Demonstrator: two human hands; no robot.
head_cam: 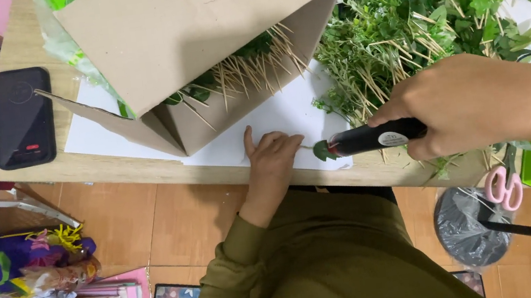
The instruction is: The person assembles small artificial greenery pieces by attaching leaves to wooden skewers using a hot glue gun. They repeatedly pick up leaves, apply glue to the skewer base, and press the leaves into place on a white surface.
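Observation:
My right hand (471,101) grips a black glue gun (373,137), its nozzle pointing left at a small green leaf (322,151) lying on white paper (275,117) at the table's near edge. My left hand (271,158) rests on that paper beside the leaf, fingers curled, and seems to pin a thin wooden stick against the leaf. Both arms wear olive sleeves.
A tilted cardboard box (196,35) holds leaves on wooden sticks. A heap of green foliage with sticks (424,5) lies at the right. A black phone (23,117) sits at the left. Pink scissors (504,186), a black bin (467,225) and paper flowers (32,296) are below.

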